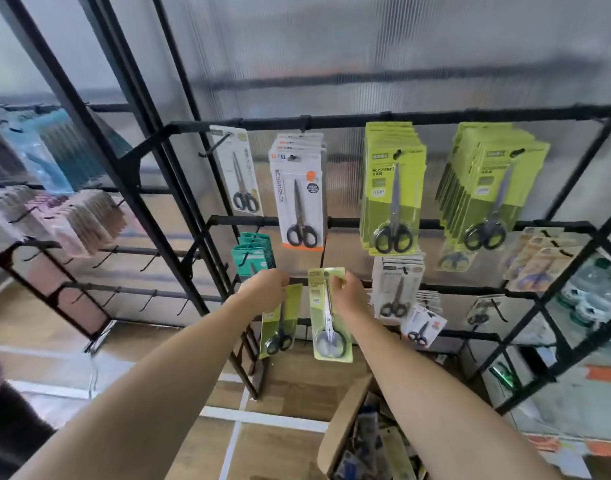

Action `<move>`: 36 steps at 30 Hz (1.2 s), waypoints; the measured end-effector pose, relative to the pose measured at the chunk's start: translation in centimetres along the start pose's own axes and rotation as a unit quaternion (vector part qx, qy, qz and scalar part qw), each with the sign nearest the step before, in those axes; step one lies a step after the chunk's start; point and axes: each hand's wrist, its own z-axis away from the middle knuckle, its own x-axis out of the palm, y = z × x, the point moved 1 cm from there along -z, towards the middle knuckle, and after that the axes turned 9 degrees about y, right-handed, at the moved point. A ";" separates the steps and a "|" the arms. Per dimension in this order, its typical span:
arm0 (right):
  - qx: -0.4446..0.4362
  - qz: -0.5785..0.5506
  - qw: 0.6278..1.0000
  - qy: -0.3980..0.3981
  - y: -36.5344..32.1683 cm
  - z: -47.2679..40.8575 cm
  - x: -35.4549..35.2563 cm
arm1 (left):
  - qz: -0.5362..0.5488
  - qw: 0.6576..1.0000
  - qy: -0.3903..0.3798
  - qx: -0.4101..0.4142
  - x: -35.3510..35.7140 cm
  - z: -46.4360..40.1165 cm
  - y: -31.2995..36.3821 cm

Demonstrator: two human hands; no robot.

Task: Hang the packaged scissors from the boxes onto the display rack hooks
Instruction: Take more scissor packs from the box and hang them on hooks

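Packaged scissors (330, 317), a light, stiff green card, best pinched at the top near the hang hole. Below the orange-trimmed scissor packs (299, 192), our right hand (349, 289) pinches its top corner; our left hand (267, 287) grips a second green pack (280, 323) just beside it.

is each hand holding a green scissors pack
Yes, the left hand grips one green pack and the right hand pinches another.

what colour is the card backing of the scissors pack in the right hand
Lime green card backing, pinched by the right hand; head view.
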 end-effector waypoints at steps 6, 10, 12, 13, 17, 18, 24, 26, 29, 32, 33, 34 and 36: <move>0.024 0.056 0.998 -0.004 -0.7 -2.0 1.5 | -0.039 0.999 -0.013 -0.008 -0.7 -0.7 -0.9; 0.031 0.095 0.994 -0.034 -1.1 -2.9 2.7 | -0.066 0.997 -0.018 0.022 -1.1 -1.1 -0.9; 0.034 0.079 0.996 -0.027 -1.4 -3.2 3.4 | -0.084 0.995 -0.022 0.042 -1.2 -1.2 -0.6; 0.032 0.066 0.997 -0.020 -1.6 -3.2 3.5 | -0.085 0.995 -0.022 0.048 -1.3 -1.3 -0.5; 0.048 0.050 0.997 0.017 -1.8 -2.8 3.6 | -0.042 0.998 -0.010 0.054 -1.3 -1.9 -0.7; 0.057 0.051 0.997 0.025 -1.6 -2.6 3.6 | -0.046 0.997 -0.010 0.055 -1.3 -2.0 -0.7; 0.095 0.090 0.991 0.021 -0.9 -3.0 3.8 | -0.041 0.998 -0.017 0.052 -1.7 -2.4 -0.6; 0.143 0.151 0.977 -0.045 -0.5 -3.8 4.1 | -0.038 0.997 -0.018 0.058 -1.7 -2.6 -0.6; 0.128 0.207 0.959 -0.142 0.4 -4.3 4.1 | -0.025 0.998 -0.016 0.053 -1.2 -2.9 -0.5; 0.153 0.102 0.965 -0.186 1.6 -3.6 3.9 | -0.017 0.998 -0.039 0.047 -0.7 -3.2 -0.1; 0.144 0.064 0.968 -0.196 1.8 -3.2 3.9 | -0.018 0.997 -0.045 0.055 -0.5 -3.3 0.1; 0.121 0.042 0.970 -0.208 1.8 -2.8 3.9 | -0.014 0.997 -0.047 0.064 -0.3 -3.5 0.3; 0.074 0.049 0.972 -0.219 1.8 -2.2 3.8 | 0.004 0.995 -0.050 0.082 0.2 -3.8 0.9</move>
